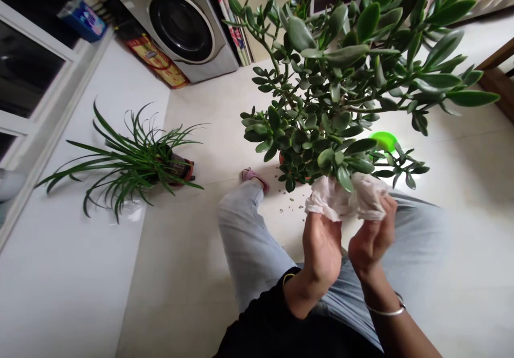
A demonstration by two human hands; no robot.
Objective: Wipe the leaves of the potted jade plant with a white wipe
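My left hand point(322, 246) is closed on a crumpled white tissue point(326, 200) at the lower leaves of a jade plant point(317, 117). Beside it, my right hand point(375, 235) grips a second white tissue point(368, 196), its fingers bent around the edge. A leaf point(344, 178) hangs down between the two tissues; whether either one presses on it I cannot tell. Thick green leaves on several branches fill the upper right of the head view. The plant's reddish pot is mostly hidden under the foliage.
A potted plant with long narrow leaves point(136, 157) stands on the left by the white wall. Behind are a washing machine point(182, 26) and a red-yellow box point(155, 58). A bright green bowl-like thing point(383, 142) lies behind the branches. Small debris point(287, 200) dots the floor.
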